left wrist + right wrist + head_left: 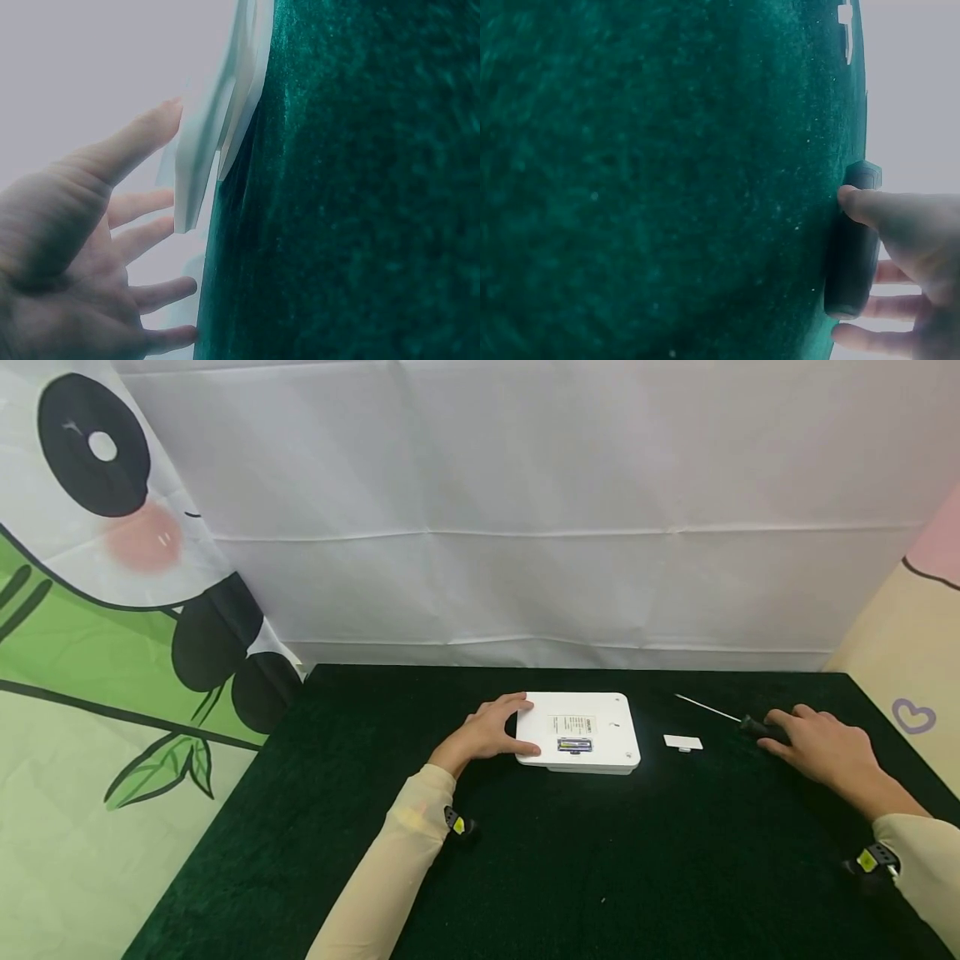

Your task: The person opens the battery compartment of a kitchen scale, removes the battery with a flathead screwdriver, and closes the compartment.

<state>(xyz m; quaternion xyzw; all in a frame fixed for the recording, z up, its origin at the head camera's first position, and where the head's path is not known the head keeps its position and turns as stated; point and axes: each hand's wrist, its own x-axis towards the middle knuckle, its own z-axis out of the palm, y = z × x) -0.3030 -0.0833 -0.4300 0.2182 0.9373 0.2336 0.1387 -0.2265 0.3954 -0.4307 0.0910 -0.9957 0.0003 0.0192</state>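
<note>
A flat white device (pixel 611 727) lies on the dark green cloth, its labelled face up, perhaps a kitchen scale turned over. In that face is an uncovered battery compartment (pixel 574 745) with what looks like a battery inside. My left hand (pixel 489 731) holds the device's left side, thumb at the near corner and fingers at the far one. To the right lies a small white battery cover (pixel 682 742) with a tab. My right hand (pixel 825 745) grips the dark handle of a screwdriver (pixel 855 255) between thumb and fingers; its thin shaft points left, away from me.
Green cloth (pixel 540 877) covers the table, whose far edge meets a white hanging sheet (pixel 525 510). A printed panda backdrop (pixel 150 635) stands at the left, and a cream one with a heart (pixel 900 677) at the right.
</note>
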